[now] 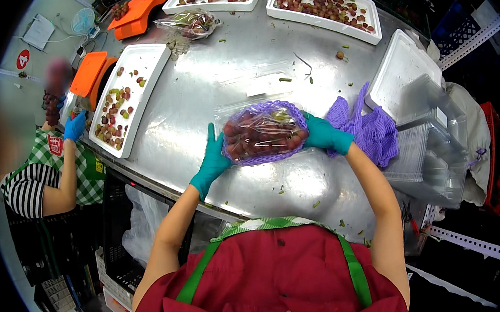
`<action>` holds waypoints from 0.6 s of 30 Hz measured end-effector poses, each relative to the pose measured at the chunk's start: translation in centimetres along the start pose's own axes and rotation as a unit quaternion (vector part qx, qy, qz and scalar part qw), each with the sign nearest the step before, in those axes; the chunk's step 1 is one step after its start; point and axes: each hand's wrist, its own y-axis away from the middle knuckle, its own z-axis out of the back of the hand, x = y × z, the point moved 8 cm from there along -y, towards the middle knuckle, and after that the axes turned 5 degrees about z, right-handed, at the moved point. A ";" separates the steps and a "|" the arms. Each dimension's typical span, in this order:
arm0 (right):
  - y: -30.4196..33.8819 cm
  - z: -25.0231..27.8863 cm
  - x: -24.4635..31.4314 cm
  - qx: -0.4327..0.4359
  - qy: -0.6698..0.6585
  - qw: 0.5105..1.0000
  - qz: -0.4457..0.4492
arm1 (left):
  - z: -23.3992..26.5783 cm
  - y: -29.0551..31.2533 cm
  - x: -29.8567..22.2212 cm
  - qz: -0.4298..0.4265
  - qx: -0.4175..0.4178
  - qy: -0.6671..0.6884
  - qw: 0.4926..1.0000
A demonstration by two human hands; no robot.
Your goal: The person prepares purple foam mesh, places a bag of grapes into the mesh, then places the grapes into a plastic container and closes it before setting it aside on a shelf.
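Note:
A clear plastic pack of red grapes (260, 136), with purple foam netting around its edge, lies in front of me on the metal table (191, 96). At its left end is my left hand (210, 162) in a teal glove, one finger or thumb stretched away from the pack and the others against its side, partly hidden. Gripping the right end is my right hand (327, 135), also teal-gloved, its fingertips hidden by the pack and netting. Just right of that hand lies a heap of loose purple netting (373, 136).
Clear plastic boxes (427, 146) stand stacked at the right, beside a white tray (406, 71). White trays of loose grapes (323, 10) line the far side and left. A bagged grape bunch (191, 23) lies far back. At left, a co-worker's blue-gloved hand (75, 125) is near an orange stand (89, 75).

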 end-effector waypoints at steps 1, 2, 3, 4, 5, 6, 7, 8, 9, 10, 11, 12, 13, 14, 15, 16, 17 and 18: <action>0.0 -0.4 -1.3 -0.009 0.062 0.996 -0.067 | -0.5 0.0 0.4 0.003 -0.022 0.060 0.998; 0.5 0.5 1.4 -0.032 0.088 0.992 -0.084 | -0.6 0.4 0.6 0.010 -0.048 0.118 0.992; 0.5 0.2 1.4 -0.072 0.112 0.988 -0.072 | -0.6 0.9 0.9 0.017 -0.075 0.176 0.981; 0.5 0.2 1.9 -0.114 0.136 0.982 -0.061 | -0.3 1.2 0.4 0.028 -0.101 0.182 0.978; 0.7 0.4 2.4 -0.156 0.160 0.974 -0.049 | -0.5 1.4 0.0 0.047 -0.094 0.250 0.963; 1.0 0.4 1.8 -0.154 0.085 0.983 -0.061 | -0.7 1.5 -0.4 0.066 -0.086 0.317 0.942; 1.2 0.8 2.6 -0.164 0.051 0.985 -0.030 | -0.5 1.9 -0.7 0.086 -0.077 0.381 0.917; 1.4 1.3 2.9 -0.173 0.016 0.985 0.001 | 0.0 2.1 -1.5 0.084 -0.067 0.408 0.907; 1.6 1.9 3.2 -0.181 -0.019 0.983 0.032 | 0.7 2.2 -2.3 0.081 -0.056 0.435 0.895; 1.6 2.5 3.8 -0.174 -0.066 0.981 0.047 | 1.2 2.6 -2.6 0.080 -0.051 0.462 0.882; 1.3 2.8 2.7 -0.156 -0.133 0.978 0.034 | 1.2 3.0 -2.6 0.093 -0.043 0.479 0.872; 0.7 3.3 1.5 -0.138 -0.200 0.970 0.020 | 1.1 3.4 -2.6 0.106 -0.036 0.495 0.862; -0.2 3.5 0.6 -0.119 -0.266 0.956 0.007 | 1.0 3.6 -2.4 0.118 -0.028 0.511 0.851; -1.1 4.3 0.1 -0.158 -0.291 0.943 0.001 | 1.0 3.6 -2.3 0.107 -0.022 0.533 0.839; -2.1 4.7 -0.3 -0.196 -0.316 0.928 -0.004 | 1.1 3.7 -2.0 0.096 -0.016 0.556 0.826; -3.3 5.2 -0.6 -0.232 -0.340 0.911 -0.009 | 1.3 3.8 -1.6 0.086 -0.012 0.577 0.812; -4.3 5.2 -0.8 -0.231 -0.327 0.915 -0.050 | 1.6 4.0 -1.0 0.104 -0.023 0.584 0.805; -5.2 5.4 -1.0 -0.230 -0.312 0.917 -0.091 | 2.0 4.2 -0.4 0.123 -0.035 0.591 0.797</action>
